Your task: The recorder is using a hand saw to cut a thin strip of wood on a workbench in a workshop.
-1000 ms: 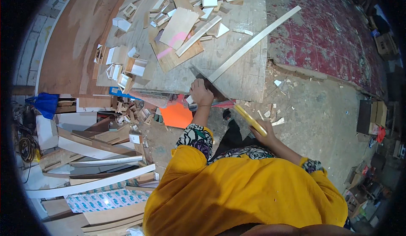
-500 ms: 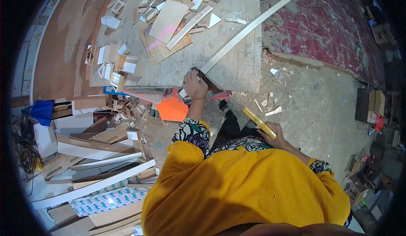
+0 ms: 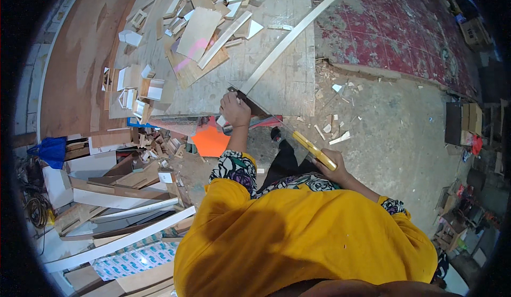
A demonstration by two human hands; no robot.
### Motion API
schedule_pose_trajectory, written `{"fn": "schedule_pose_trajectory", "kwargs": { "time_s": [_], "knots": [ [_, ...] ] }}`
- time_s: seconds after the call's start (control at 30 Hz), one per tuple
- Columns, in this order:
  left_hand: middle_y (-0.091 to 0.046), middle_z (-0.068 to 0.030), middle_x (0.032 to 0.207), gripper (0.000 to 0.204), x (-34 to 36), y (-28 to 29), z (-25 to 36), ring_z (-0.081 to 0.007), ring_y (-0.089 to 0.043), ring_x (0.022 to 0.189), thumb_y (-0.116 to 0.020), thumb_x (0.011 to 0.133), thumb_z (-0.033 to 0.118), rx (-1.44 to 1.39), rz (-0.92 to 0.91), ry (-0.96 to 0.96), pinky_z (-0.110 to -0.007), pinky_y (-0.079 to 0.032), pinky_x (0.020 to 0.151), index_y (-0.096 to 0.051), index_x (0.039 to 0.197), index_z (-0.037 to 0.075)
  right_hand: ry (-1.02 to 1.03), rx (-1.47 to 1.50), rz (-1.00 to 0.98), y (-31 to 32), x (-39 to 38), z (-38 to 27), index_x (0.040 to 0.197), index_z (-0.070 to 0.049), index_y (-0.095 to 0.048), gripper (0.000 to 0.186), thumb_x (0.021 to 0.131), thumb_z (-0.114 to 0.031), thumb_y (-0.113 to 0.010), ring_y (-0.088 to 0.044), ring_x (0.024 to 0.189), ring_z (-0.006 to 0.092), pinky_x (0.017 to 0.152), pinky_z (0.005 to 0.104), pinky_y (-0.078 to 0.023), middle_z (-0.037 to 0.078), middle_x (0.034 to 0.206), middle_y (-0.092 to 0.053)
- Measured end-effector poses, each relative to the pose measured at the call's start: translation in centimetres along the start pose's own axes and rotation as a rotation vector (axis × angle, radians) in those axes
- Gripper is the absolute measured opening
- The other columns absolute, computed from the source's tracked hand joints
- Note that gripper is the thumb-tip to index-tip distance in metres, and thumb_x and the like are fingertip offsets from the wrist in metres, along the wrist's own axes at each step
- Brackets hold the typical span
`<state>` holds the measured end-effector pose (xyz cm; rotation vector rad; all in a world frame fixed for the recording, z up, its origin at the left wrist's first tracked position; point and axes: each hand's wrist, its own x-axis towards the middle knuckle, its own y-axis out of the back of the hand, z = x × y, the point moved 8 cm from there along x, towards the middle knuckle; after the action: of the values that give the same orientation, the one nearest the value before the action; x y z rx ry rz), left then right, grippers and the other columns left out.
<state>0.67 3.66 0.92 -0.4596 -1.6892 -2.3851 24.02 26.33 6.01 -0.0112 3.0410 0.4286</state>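
At the right edge of the view, a cardboard carton (image 3: 472, 32) bears some dark printing, but it is small and bent by the lens. On the lower left, a wrapped sheet (image 3: 136, 260) is covered with a repeating blue print on a pale ground, and this print too is too small to be read with certainty.

Several things are hidden or hard to make out. The left hand (image 3: 235, 109) covers part of the saw blade (image 3: 259, 110) and whatever lies under the palm. Its fingers are bent near the edge of the worktop (image 3: 290, 68), just beside the blade; whether they grip something or only press, one cannot tell. The far end of the worktop is cut off by the upper edge of the view, together with some of the wood offcuts (image 3: 212, 33) heaped there.

The right hand (image 3: 335, 166) has its fingers closed around the rear part of the yellow saw handle (image 3: 314, 150), which is in front of the body, beyond the worktop's edge. The blade is thin and dark, and it goes obliquely from the handle up to the left hand. At the blade lies the near end of a pale wooden strip (image 3: 298, 36), long, straight and narrow, which crosses the worktop obliquely and reaches past its right edge. How deep the blade sits in the wood cannot be seen.
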Motion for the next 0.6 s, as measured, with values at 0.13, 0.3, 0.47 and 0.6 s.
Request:
{"fn": "schedule_pose_trajectory", "kwargs": {
  "time_s": [0.13, 0.3, 0.47, 0.6],
  "knots": [
    [-0.054, -0.0054, 0.1, 0.03, -0.3, 0.0, 0.3, -0.0266, -0.049, 0.098, -0.062, 0.066, 0.01, -0.005, 0.005, -0.007, -0.042, -0.038, 0.08, -0.055, 0.095, 0.01, 0.023, 0.038, 0.062, 0.6, -0.3, -1.0, 0.081, -0.001, -0.059, 0.007, 0.078, -0.007, -0.062, -0.056, 0.055, 0.0252, 0.052, 0.031, -0.043, 0.013, 0.066, -0.056],
    [-0.053, -0.0066, 0.102, 0.031, -0.2, -0.2, 0.4, -0.0271, -0.049, 0.097, -0.061, 0.068, 0.009, 0.049, -0.019, -0.025, -0.042, -0.038, 0.079, -0.054, 0.098, 0.009, 0.081, -0.048, 0.023, -0.4, -0.8, -0.2, 0.078, -0.003, -0.056, 0.012, 0.077, -0.01, -0.065, -0.056, 0.056, 0.0311, 0.051, 0.034, -0.043, 0.014, 0.067, -0.056],
    [-0.053, -0.0073, 0.104, 0.028, -0.2, -0.6, 0.1, -0.0279, -0.049, 0.097, -0.057, 0.072, 0.01, 0.149, 0.054, -0.09, -0.042, -0.039, 0.079, -0.052, 0.1, 0.009, 0.175, -0.166, -0.098, -0.5, 0.3, -1.7, 0.076, -0.005, -0.053, 0.018, 0.075, -0.015, -0.068, -0.056, 0.058, 0.0355, 0.05, 0.0371, -0.043, 0.014, 0.067, -0.055],
    [-0.053, -0.008, 0.106, 0.026, -0.4, -0.6, 0.4, -0.0283, -0.049, 0.097, -0.055, 0.073, 0.011, 0.147, 0.049, -0.09, -0.042, -0.038, 0.079, -0.052, 0.099, 0.009, 0.146, -0.105, -0.082, -0.7, -0.2, -1.4, 0.077, -0.005, -0.053, 0.018, 0.076, -0.015, -0.068, -0.056, 0.058, 0.0348, 0.049, 0.0364, -0.043, 0.014, 0.068, -0.055]
  ]
}}
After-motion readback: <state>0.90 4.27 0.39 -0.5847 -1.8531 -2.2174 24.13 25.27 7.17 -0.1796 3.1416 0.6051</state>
